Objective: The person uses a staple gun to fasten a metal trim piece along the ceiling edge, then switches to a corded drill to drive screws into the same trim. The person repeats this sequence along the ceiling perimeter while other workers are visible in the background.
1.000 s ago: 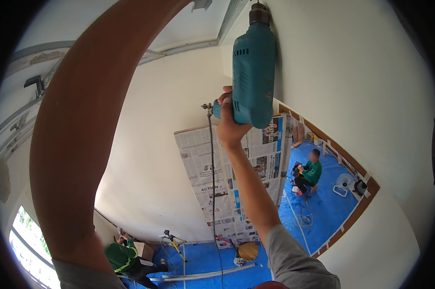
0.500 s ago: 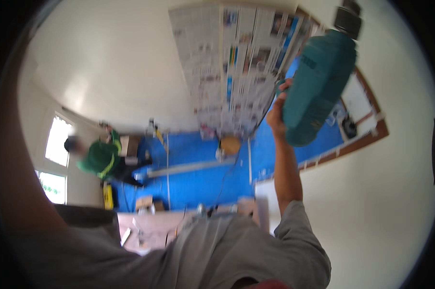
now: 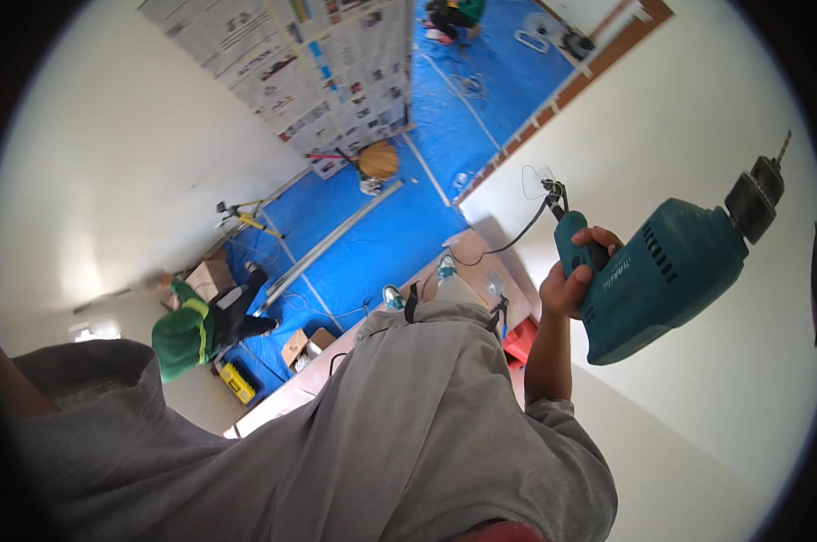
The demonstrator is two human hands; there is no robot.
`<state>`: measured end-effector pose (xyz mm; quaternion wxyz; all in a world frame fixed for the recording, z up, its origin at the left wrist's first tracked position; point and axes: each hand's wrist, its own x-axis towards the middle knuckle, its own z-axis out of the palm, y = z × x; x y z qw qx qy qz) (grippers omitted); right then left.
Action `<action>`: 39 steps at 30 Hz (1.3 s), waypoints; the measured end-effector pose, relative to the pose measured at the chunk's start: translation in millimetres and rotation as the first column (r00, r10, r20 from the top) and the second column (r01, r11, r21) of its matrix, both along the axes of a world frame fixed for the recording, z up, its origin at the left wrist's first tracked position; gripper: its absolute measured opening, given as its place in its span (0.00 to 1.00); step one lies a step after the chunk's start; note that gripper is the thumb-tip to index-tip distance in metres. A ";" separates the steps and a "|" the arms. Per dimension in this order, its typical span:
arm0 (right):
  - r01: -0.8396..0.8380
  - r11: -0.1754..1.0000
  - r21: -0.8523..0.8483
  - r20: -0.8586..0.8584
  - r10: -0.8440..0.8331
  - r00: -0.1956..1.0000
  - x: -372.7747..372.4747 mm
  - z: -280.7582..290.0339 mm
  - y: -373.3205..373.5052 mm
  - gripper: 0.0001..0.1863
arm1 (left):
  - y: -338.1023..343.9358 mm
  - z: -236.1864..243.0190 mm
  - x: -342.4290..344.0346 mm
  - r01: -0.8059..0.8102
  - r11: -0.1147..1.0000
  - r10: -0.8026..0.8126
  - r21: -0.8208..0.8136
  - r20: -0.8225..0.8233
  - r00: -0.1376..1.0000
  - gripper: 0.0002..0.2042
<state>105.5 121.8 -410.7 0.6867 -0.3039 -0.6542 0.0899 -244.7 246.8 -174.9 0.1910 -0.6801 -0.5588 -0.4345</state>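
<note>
My right hand [image 3: 576, 280] is wrapped round the handle of a teal power drill [image 3: 666, 275]. The drill points up and to the right, with a thin drill bit [image 3: 784, 146] in its black chuck [image 3: 755, 200]. A dark cord [image 3: 521, 242] runs from the end of the handle toward the platform under me. White wall lies behind the drill; I cannot tell how far the bit is from it. My left hand is out of the picture; only part of the left arm [image 3: 20, 388] shows at the left rim.
I stand on a pinkish board platform [image 3: 481, 257] above blue floor sheeting [image 3: 336, 212]. A person in green [image 3: 183, 339] bends at the left near boxes and a yellow case [image 3: 237, 384]. Another person [image 3: 454, 16] crouches beyond the doorway. A newspaper-covered panel [image 3: 336, 81] and a tripod [image 3: 246, 217] stand ahead.
My view has turned to the right and the drill has come lower, tipping further right. Its bit and handle now show. The left arm has dropped mostly out of view.
</note>
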 end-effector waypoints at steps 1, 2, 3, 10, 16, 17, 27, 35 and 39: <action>-0.005 1.000 -0.007 -0.016 0.005 1.000 -1.8 4.4 0.6 0.23 | 3.3 -14.6 -7.4 0.007 0.999 -0.005 -0.044 0.046 0.999 0.19; 0.037 0.999 -0.035 -0.009 -0.038 0.999 -5.3 8.9 2.1 0.24 | 6.1 -27.3 -14.2 0.018 0.996 -0.010 -0.088 0.088 0.996 0.19; 0.055 0.999 0.003 0.018 -0.055 0.998 -7.6 13.4 4.7 0.24 | 8.3 -38.5 -19.7 0.024 0.992 -0.008 -0.123 0.127 0.992 0.19; 0.009 1.000 0.017 0.188 -0.012 0.982 7.6 20.1 52.2 0.28 | 9.6 -86.8 -16.8 0.005 0.936 0.100 -0.352 0.281 0.955 0.19; -0.221 0.952 -0.212 0.014 0.229 0.973 14.4 14.5 85.8 0.31 | -17.2 -119.1 33.1 0.298 0.868 -0.132 -0.396 0.394 0.909 0.24; -0.278 0.916 -0.289 -0.065 0.271 0.960 11.4 15.2 92.1 0.32 | -26.0 -123.6 46.1 0.448 0.819 -0.266 -0.359 0.454 0.850 0.30; -0.996 -0.091 -0.009 -0.693 0.718 -0.059 12.1 59.1 54.9 0.32 | -91.4 -87.6 143.3 0.891 0.436 -0.601 -0.126 0.697 0.392 0.52; -0.493 -0.773 0.400 -0.742 0.043 -0.669 -67.8 82.6 102.1 0.33 | -30.0 -66.5 149.8 0.801 0.373 -0.759 0.468 0.651 -0.027 0.38; -0.753 -0.510 -0.415 -0.771 0.637 -0.008 -38.5 123.2 115.0 0.39 | -35.8 -43.8 133.0 0.615 0.665 -0.659 0.424 0.721 0.215 0.30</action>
